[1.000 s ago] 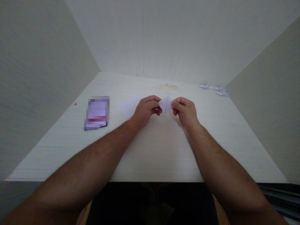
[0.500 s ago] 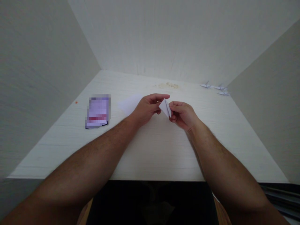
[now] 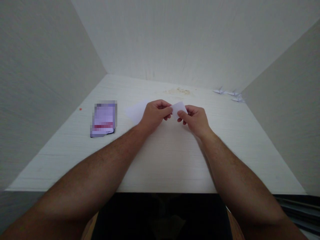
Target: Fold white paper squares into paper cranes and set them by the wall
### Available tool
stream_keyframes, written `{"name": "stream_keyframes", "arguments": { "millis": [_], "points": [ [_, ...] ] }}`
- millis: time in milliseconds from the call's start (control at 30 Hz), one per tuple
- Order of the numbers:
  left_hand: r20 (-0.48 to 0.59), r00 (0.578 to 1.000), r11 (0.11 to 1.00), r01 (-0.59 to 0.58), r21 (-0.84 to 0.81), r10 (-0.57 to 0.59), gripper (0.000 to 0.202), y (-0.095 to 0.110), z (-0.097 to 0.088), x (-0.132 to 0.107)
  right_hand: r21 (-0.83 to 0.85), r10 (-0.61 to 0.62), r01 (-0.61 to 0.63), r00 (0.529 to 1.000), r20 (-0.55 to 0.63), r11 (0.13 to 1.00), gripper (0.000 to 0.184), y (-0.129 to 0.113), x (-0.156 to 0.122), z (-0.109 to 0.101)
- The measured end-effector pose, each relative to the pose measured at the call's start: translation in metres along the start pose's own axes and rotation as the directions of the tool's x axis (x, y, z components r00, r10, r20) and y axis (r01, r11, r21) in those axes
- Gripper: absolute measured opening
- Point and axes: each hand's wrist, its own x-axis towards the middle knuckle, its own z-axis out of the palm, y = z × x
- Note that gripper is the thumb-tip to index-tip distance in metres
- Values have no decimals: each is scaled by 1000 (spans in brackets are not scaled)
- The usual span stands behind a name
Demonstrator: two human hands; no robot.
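Observation:
Between my hands, a little above the table, is a small folded piece of white paper (image 3: 178, 107) with a flat, squarish face turned up. My left hand (image 3: 158, 111) pinches its left corner between thumb and fingers. On the other side my right hand (image 3: 196, 118) grips it, thumb lying on the front face and fingers behind. The folds on the underside are hidden. A flat white sheet of paper (image 3: 136, 111) lies on the table, partly covered by my left hand.
A phone-like device (image 3: 103, 118), its screen blurred out, lies at the left on the pale table (image 3: 165, 166). Several folded paper cranes (image 3: 233, 94) stand in the far right corner. Brownish stains (image 3: 180, 91) mark the table's back. Panels enclose the left, back and right sides.
The folded paper has turned from a creased diamond to a flat face. My left fingers have closed on its left corner, and my right thumb has moved onto its front.

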Motion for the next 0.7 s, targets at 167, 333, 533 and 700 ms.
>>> {"name": "stream_keyframes", "arguments": {
  "millis": [167,333,533,700],
  "points": [
    [27,999,1000,-18,11,18,10,-1,1,-2,-74,-1,0,1000,-10,997,20,-3,-3,3],
    [16,999,999,-39,-4,39,12,2,3,-2,28,-17,16,999,39,999,21,0,-3,3],
    [-6,1000,997,-22,-69,22,13,2,5,-2,140,-19,19,1000,-2,990,24,2,-2,5],
    [3,1000,995,29,-100,-29,15,4,5,-3,204,3,3,1000,-25,979,18,-1,-4,7]
  ]
}}
